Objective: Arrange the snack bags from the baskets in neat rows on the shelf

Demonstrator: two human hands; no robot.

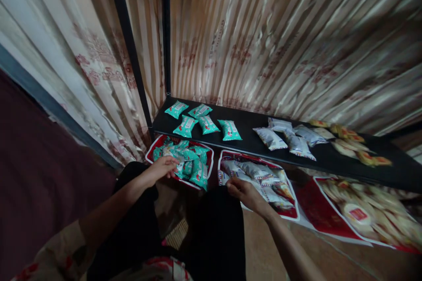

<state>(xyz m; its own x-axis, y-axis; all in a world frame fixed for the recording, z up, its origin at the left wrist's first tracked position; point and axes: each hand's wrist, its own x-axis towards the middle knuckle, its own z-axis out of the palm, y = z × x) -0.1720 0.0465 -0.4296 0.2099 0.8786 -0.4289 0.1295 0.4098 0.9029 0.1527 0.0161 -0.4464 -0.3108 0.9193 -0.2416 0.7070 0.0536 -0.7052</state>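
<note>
My left hand (pixel 163 169) reaches over the near left side of a red basket with a white rim (pixel 211 167), its fingers bent together around the edge of a teal snack packet (pixel 180 167). Several more teal packets (pixel 199 172) fill that basket. Curled closed at the front left of a second red and white basket (pixel 298 208), my right hand (pixel 239 191) is beside silver-grey packets (pixel 252 170). Its fingertips are partly hidden, so what they grip is unclear. On the black shelf (pixel 247 116) behind lie several teal packets (pixel 230 130) and several silver-grey packets (pixel 270 138).
At right, a third red basket (pixel 310 204) holds many pale, flat packs (pixel 379 210). Yellow and cream packs (pixel 356 142) lie on the shelf's right part. Patterned curtains (pixel 231 44) hang behind, with black upright posts (pixel 165 30) at left. My knees (pixel 219 228) are close below the baskets.
</note>
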